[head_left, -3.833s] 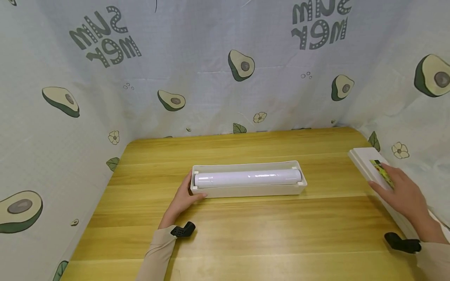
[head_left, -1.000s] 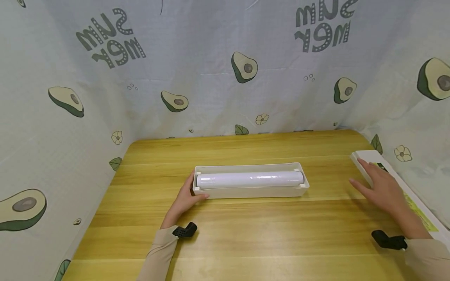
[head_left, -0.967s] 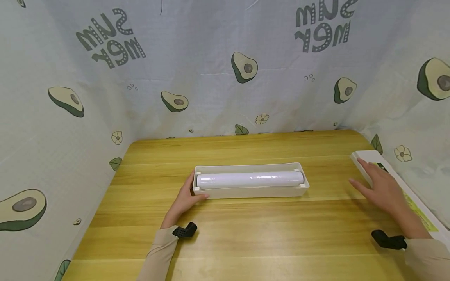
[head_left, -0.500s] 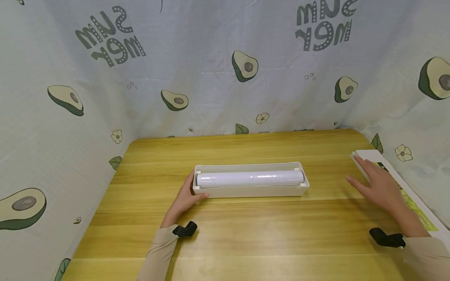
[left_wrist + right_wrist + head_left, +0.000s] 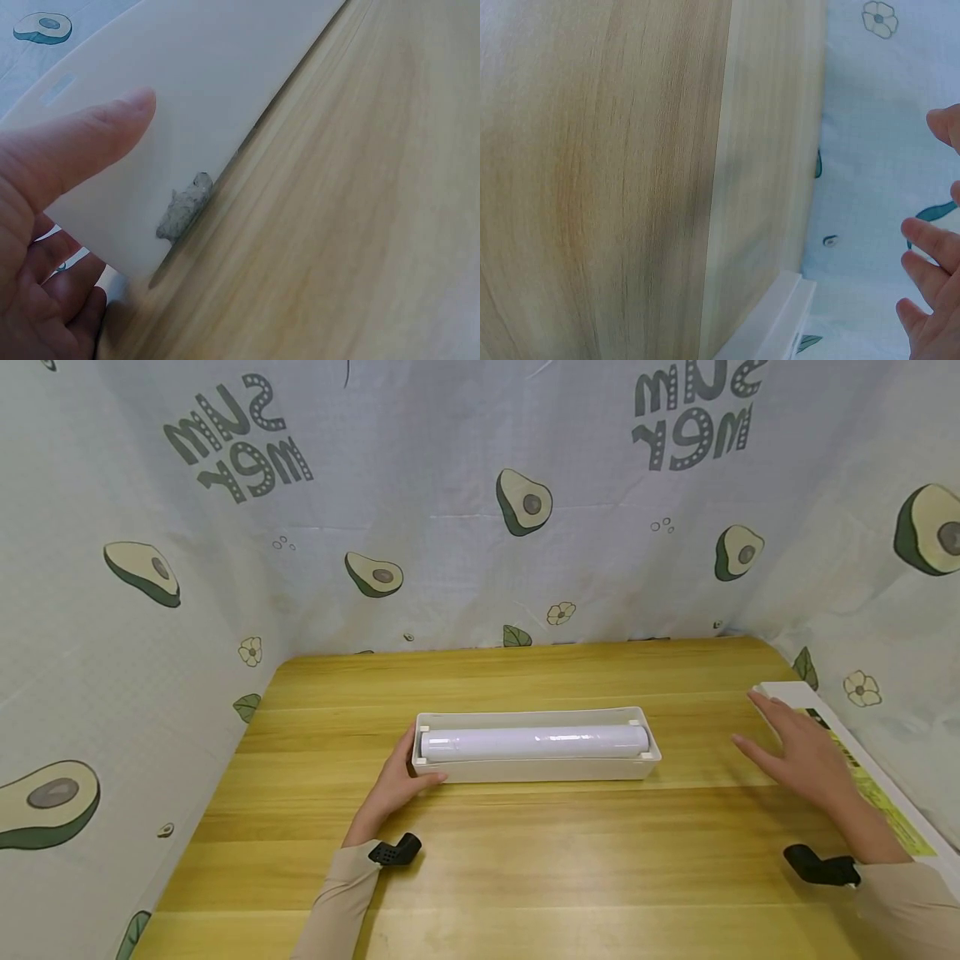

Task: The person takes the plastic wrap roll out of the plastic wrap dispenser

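A long white box (image 5: pixel 536 770), without a lid on top, lies across the middle of the wooden table. Inside it is a shiny white roll (image 5: pixel 532 743), which looks like cling film. My left hand (image 5: pixel 393 781) grips the box's left end, thumb on the front wall and fingers round the end. In the left wrist view, a grey patch (image 5: pixel 184 210) marks the box wall near its lower edge. My right hand (image 5: pixel 810 760) is held with fingers spread, overlapping a long white piece (image 5: pixel 780 691) with a yellow-green label (image 5: pixel 896 814); it holds nothing.
The wooden table (image 5: pixel 555 860) ends on the right beside the labelled piece. A curtain (image 5: pixel 450 543) printed with avocados hangs behind and along both sides. Each wrist wears a black camera mount (image 5: pixel 395 850).
My right hand has come off the labelled piece and drifted left. That piece now lies farther right, with more of its label showing. My left hand keeps its hold on the box.
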### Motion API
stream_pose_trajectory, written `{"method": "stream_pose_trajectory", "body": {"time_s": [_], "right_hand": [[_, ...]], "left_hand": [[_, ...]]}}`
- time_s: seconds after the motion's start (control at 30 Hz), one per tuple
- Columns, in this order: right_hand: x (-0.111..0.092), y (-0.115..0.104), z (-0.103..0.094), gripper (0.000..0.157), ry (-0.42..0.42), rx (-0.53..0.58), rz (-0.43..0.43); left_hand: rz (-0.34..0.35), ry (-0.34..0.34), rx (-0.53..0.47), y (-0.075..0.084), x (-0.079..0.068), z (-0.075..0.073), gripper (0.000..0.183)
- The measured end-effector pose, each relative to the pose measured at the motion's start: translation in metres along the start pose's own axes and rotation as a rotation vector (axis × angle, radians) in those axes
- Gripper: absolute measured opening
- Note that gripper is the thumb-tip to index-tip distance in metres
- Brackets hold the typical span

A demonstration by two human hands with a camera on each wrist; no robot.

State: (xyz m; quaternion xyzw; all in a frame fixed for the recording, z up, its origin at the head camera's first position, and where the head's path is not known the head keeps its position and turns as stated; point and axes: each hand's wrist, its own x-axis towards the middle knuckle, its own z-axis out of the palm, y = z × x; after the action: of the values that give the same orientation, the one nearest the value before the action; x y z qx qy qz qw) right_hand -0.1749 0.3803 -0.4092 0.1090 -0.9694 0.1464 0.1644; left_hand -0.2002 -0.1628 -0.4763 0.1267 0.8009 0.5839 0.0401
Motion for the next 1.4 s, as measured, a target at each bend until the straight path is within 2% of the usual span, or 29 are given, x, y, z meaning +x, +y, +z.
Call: {"method": "stream_pose_trajectory", "body": {"time_s": [0.1,0.27,0.33,0.57,0.67,1.03,1.27,1.4], "right_hand": [[0.001,-0.002,-0.001,0.074,0.002,0.004,-0.007],[0.005,-0.005,-0.001,0.073,0.007,0.000,-0.020],[0.006,-0.006,0.000,0.072,0.007,-0.004,-0.028],[0.009,-0.009,0.002,0.071,0.020,-0.002,-0.043],[0.009,-0.010,0.003,0.072,0.027,-0.009,-0.047],[0.013,-0.017,0.002,0.072,0.007,-0.008,-0.041],[0.016,-0.025,0.002,0.073,-0.014,-0.019,-0.029],[0.017,-0.027,0.004,0.071,0.018,0.011,-0.062]], "left_hand": [[0.016,0.002,0.011,0.000,-0.001,-0.001,0.097],[0.115,0.021,0.033,-0.002,-0.002,-0.001,0.096],[0.130,0.024,0.032,-0.002,-0.002,0.000,0.096],[-0.001,0.004,0.005,0.000,0.000,-0.001,0.096],[-0.018,0.002,-0.005,0.000,0.001,-0.001,0.095],[-0.039,0.006,0.001,0.000,-0.002,0.000,0.099],[0.070,0.026,0.045,-0.002,-0.005,0.002,0.097],[0.012,0.017,0.010,0.000,-0.002,0.001,0.099]]}}
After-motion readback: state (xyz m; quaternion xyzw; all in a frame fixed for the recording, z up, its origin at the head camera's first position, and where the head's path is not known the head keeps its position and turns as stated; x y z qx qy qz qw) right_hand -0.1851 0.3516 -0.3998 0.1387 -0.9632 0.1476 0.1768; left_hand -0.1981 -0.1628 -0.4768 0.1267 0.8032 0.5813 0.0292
